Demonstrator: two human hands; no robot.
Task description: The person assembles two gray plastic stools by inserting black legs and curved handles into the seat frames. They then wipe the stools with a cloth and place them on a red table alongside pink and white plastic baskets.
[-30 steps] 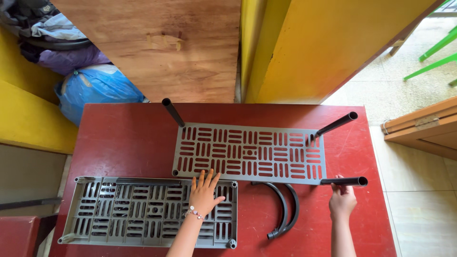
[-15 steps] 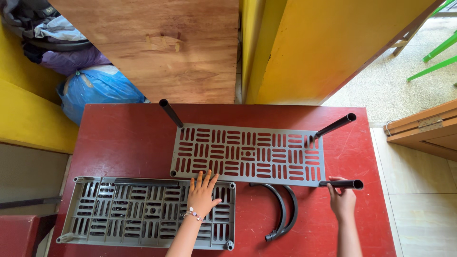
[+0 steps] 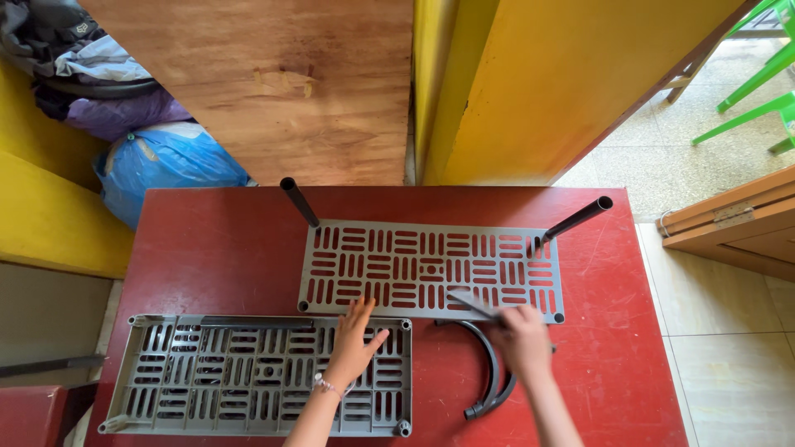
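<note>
Gripping a gray tube (image 3: 474, 303) in the right hand (image 3: 523, 339), blurred with motion, fingers closed around its near end while the free end is pointing up and to the left across the near edge of the upper shelf (image 3: 431, 269). Running the tube's long axis on a slant, low at the hand and rising toward the shelf's middle, not yet lined up with any corner socket. Lying closest to that hand: the shelf's near right corner (image 3: 560, 317), just to the right of the knuckles; sitting farther off, the near left corner (image 3: 303, 305), closer to the left hand (image 3: 354, 348). Resting the left hand flat, fingers spread and gripping nothing, with the palm on the lower shelf (image 3: 257, 377) and the fingertips reaching up to the upper shelf's near edge. Standing already in the two far corners, a left tube (image 3: 299, 201) and a right tube (image 3: 578, 218), both leaning outward in this view. Lying on the red table (image 3: 215, 257) just below the right hand, partly under the wrist, two curved gray pieces (image 3: 490, 377). Keeping the right hand nearer to the open right corner, the left nearer to the open left one.
</note>
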